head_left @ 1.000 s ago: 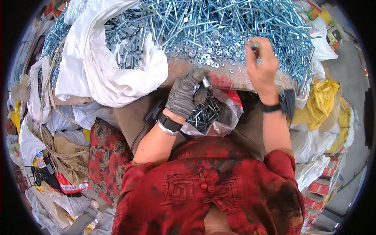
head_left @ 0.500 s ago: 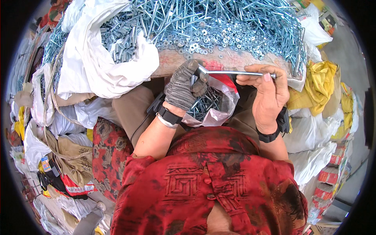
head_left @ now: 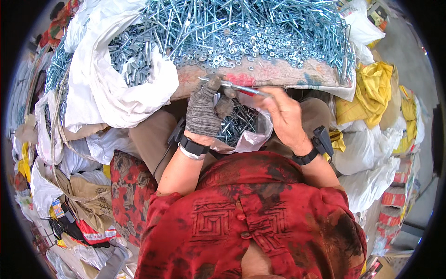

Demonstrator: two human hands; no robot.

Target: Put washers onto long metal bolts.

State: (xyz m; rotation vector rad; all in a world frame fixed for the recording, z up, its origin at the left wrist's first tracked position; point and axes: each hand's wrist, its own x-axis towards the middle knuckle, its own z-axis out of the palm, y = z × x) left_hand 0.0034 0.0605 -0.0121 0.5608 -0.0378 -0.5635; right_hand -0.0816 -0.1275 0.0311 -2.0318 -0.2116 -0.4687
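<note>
My left hand (head_left: 204,110), in a grey knit glove with bare fingertips hard to make out, pinches a long thin bolt (head_left: 245,88) near its left part. A thicker metal sleeve (head_left: 226,84) sits around the rod there, and a thin tip sticks out to the left. My bare right hand (head_left: 285,118), slightly blurred, has its fingers closed around the right end of the bolt. Just below both hands, between my knees, an open plastic bag (head_left: 254,142) holds many finished-looking metal bolts (head_left: 239,123).
Ahead lies a padded work surface (head_left: 297,74) heaped with long bolts (head_left: 288,21), washers (head_left: 232,46) and short metal sleeves (head_left: 134,58). A white sack (head_left: 93,88) drapes over its left side. Yellow sacks (head_left: 367,93) and white sacks (head_left: 362,153) are piled at right.
The bolt, held by both hands, has shifted left. Its left tip now pokes out past the sleeve, and my right hand has come closer to my left.
</note>
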